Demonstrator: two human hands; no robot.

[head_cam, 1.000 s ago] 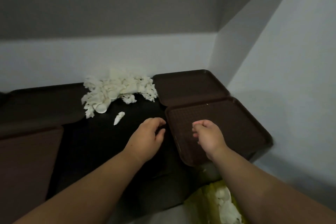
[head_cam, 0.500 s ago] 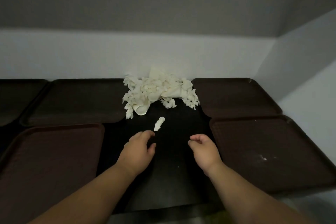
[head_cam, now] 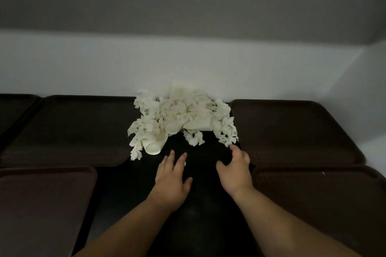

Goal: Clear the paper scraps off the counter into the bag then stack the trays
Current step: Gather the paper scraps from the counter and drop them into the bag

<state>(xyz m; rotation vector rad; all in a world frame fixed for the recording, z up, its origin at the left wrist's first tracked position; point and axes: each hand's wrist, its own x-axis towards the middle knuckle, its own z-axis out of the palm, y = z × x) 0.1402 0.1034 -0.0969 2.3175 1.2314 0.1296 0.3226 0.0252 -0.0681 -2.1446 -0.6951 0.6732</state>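
Grip empty both sides as I read it: L hand [head_cam: 171, 175] spread flat on counter [head_cam: 200, 210], R hand [head_cam: 236, 170] loosely curved, pinching nothing. Paper scraps [head_cam: 181, 119] lie straight ahead at the back wall, pile's long axis running L-R btwn rear trays [head_cam: 292, 131]. R hand's nearer, forefinger just beside pile's R edge.

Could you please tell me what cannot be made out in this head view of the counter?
Bag: outside the head view's frame.
White sliver: mostly covered by the left hand, head view.
Right hand: head view too dim to tell whether it touches the scraps.
Left front tray: cut off by the left and bottom edges.
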